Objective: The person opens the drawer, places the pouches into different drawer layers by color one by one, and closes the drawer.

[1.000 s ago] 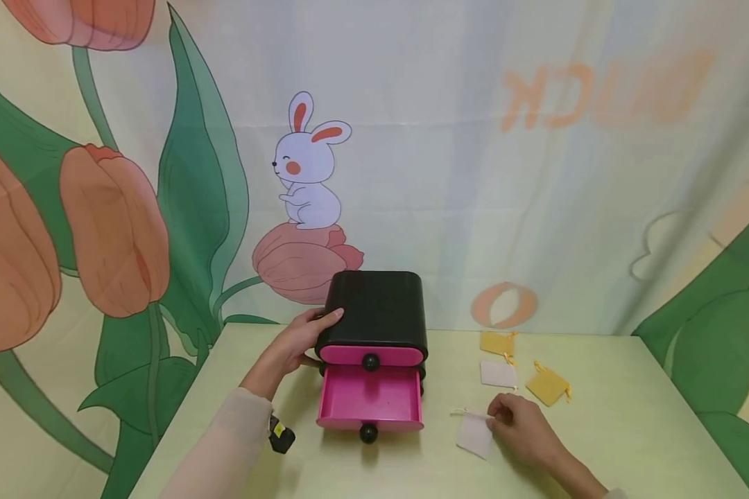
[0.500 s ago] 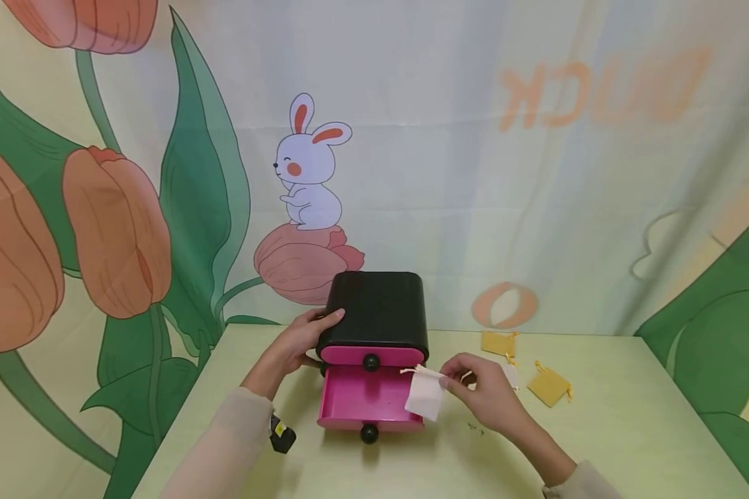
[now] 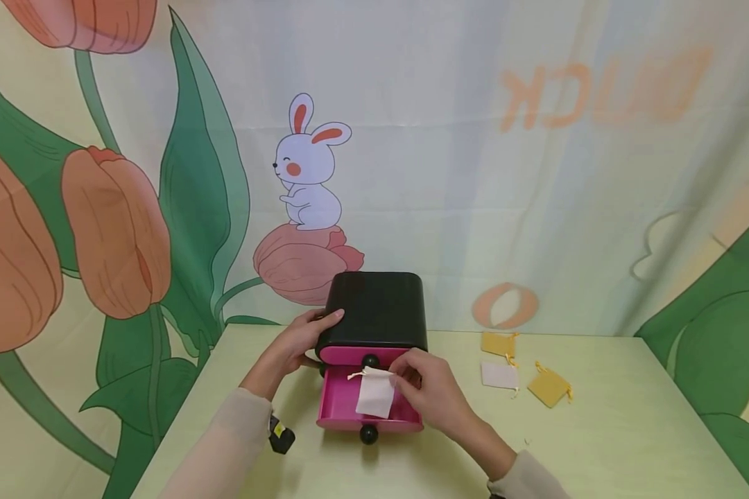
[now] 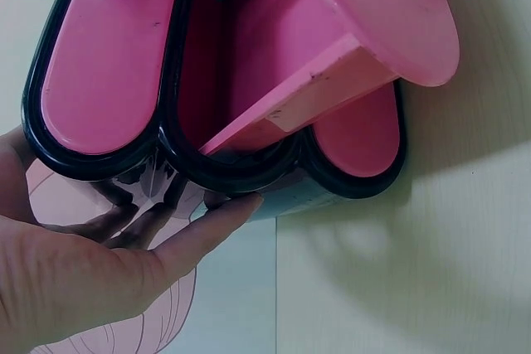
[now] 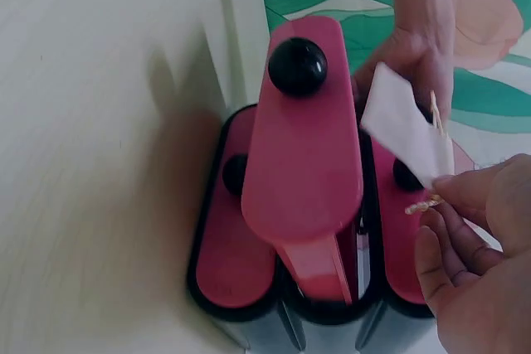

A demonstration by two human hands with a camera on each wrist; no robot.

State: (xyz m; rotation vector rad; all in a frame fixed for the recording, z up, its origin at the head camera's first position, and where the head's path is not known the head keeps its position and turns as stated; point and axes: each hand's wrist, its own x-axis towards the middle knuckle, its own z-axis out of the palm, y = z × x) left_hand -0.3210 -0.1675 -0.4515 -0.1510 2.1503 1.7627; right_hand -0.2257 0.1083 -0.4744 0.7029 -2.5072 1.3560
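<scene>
A black drawer unit (image 3: 374,305) with pink drawer fronts and round black knobs stands on the table. Its middle drawer (image 3: 338,423) is pulled out. My left hand (image 3: 296,339) holds the unit's left side, thumb on the top edge; in the left wrist view, that hand's fingers (image 4: 211,234) lie along the rounded side. Over the pulled-out drawer hangs a white drawstring pouch (image 3: 376,393). My right hand (image 3: 431,384) pinches this pouch near its top corner, its cord ends dangling. The right wrist view shows the pouch (image 5: 406,126) between thumb and fingers, beside the drawer front.
Right of the unit lie a yellow pouch (image 3: 498,344), a second white pouch (image 3: 499,375) and another yellow pouch (image 3: 549,387) on the pale table (image 3: 630,430). A printed curtain (image 3: 449,208) hangs behind the table's back edge.
My right hand has lifted the white pouch off the table and carried it left, over the pulled-out drawer. The left hand stays on the drawer unit.
</scene>
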